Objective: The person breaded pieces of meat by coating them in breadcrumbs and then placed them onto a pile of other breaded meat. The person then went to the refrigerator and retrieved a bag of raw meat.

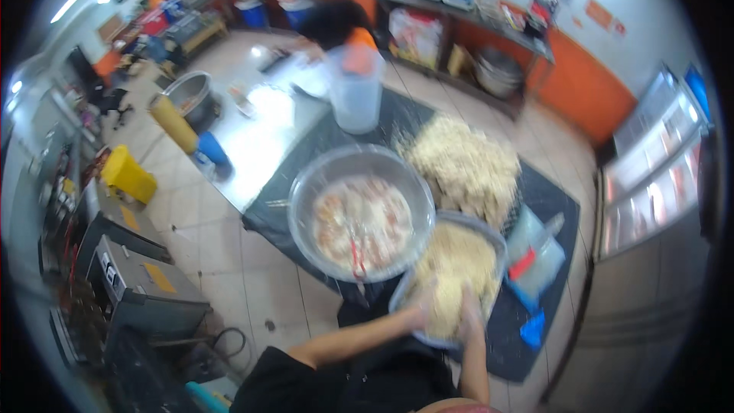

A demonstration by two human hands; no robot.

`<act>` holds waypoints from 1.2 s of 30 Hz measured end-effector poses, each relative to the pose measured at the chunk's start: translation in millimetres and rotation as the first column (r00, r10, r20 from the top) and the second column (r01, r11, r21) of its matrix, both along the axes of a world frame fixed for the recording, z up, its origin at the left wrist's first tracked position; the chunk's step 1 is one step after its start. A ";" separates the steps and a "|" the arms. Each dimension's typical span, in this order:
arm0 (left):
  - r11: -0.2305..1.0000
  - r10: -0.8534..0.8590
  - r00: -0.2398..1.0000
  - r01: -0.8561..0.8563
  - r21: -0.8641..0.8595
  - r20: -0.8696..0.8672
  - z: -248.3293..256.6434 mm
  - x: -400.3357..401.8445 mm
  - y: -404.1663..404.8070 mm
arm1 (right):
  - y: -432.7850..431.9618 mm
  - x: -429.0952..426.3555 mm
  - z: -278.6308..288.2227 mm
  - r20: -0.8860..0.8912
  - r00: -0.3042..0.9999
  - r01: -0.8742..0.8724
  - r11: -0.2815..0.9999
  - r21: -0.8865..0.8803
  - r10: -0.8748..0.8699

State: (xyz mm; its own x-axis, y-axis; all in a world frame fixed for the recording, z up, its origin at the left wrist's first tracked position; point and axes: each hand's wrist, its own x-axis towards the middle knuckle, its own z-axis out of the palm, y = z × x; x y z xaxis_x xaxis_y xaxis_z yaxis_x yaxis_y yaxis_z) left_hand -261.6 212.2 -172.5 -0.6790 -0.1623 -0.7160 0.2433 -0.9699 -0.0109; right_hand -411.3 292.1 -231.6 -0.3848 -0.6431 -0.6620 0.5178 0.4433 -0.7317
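My left hand [423, 305] and my right hand [471, 308] are low in a rectangular tub [500, 241] of pale yellow crumbs [459, 249]. Crumb-coated material [449, 298] lies between them; blur hides whether it is a coated piece or loose crumbs, and how the fingers are set. Left of the tub stands a large round metal basin [298, 223] with pieces in whitish liquid [373, 212] and red-handled tongs [358, 258] at its near side. Beyond the tub is a high heap of crumb-coated pieces [467, 160].
A translucent plastic container [358, 97] stands behind the basin, near a person [338, 28] bent over the metal table [252, 143]. Plastic bags [533, 252] lie right of the tub on the dark table cover [504, 344]. A metal pot [192, 94] stands at the far left.
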 end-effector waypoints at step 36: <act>0.021 -0.012 0.982 0.190 -0.982 0.190 -43.2 42.5 7.4 | -121.3 71.1 78.1 -0.885 -0.220 -0.280 0.843 0.460 0.410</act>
